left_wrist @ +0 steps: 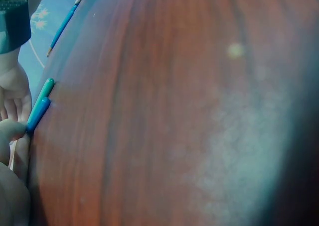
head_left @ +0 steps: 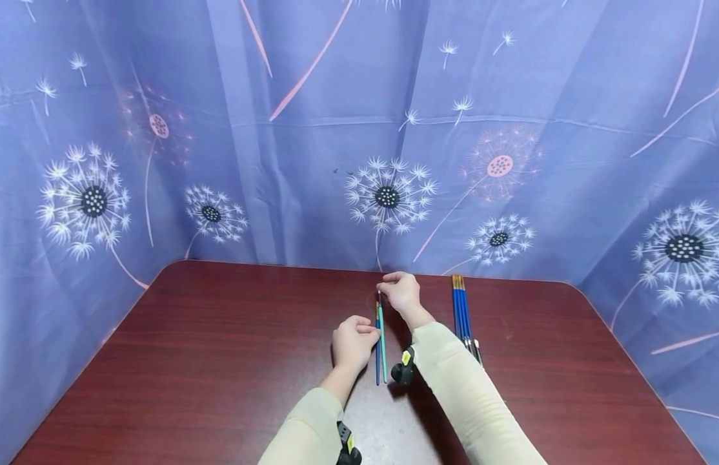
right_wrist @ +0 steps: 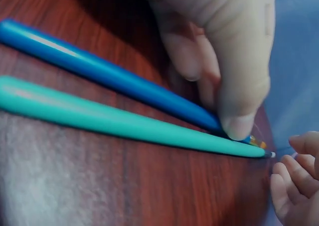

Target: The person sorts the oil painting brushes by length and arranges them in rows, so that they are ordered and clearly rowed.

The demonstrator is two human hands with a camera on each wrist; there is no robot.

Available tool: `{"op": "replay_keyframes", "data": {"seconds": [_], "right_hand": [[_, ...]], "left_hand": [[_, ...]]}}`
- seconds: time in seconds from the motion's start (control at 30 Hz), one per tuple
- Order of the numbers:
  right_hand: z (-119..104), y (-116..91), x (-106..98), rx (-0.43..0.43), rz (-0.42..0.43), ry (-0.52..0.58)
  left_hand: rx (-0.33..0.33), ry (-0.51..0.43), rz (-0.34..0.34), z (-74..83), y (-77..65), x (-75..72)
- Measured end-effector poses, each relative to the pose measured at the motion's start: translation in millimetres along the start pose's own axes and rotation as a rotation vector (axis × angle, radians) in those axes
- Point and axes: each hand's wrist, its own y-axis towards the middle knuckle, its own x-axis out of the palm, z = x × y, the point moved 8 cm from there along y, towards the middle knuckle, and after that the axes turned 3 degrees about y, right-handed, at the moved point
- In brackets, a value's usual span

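Two slim paintbrushes lie side by side on the table, handle ends toward me. The blue paintbrush is at the left, with the thumb and fingers of my left hand pinching it near its metal collar. Just right of it is the green paintbrush, its narrow tip pointing away from me. My right hand is at that tip, fingers loosely bent. In the right wrist view, the right hand appears slightly apart from the green tip, while the left thumb presses the blue handle.
Several blue-handled paintbrushes lie in a close row to the right, partly hidden by my right sleeve. They rest on the dark red wooden table. A blue dandelion-print curtain hangs along the table's back edge and sides.
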Motion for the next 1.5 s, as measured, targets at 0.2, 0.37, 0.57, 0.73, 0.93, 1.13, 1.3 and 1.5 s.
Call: {"op": "replay_keyframes", "data": {"seconds": [0.2, 0.37, 0.57, 0.73, 0.93, 1.13, 1.3, 1.5], "right_hand": [[0, -4, 2, -0.007, 0.032, -0.172], [1, -8, 1, 0.033, 0.053, -0.295], [5, -10, 3, 0.026, 0.077, -0.392], [7, -10, 6, 0.001, 0.118, -0.396], [8, -13, 7, -0.012, 0.165, -0.387], [9, -17, 5, 0.008, 0.169, -0.372], [6, -20, -3, 0.032, 0.171, -0.262], [2, -20, -15, 0.044, 0.196, -0.133]], "left_hand": [[0.011, -0.024, 0.002, -0.4, -0.1, 1.9], [0.047, -0.013, 0.032, 3.8, -1.5, -0.9], [0.052, -0.001, 0.039, 3.7, -1.1, -1.4], [0.029, -0.003, 0.022, 2.5, -0.1, -0.3], [0.027, -0.013, 0.024, 2.6, -0.2, -0.3], [0.026, -0.014, 0.023, 2.4, -3.1, 0.3], [0.017, -0.008, 0.021, 1.4, -3.4, 0.6], [0.016, 0.006, 0.038, 5.7, -1.8, -2.8]]}}
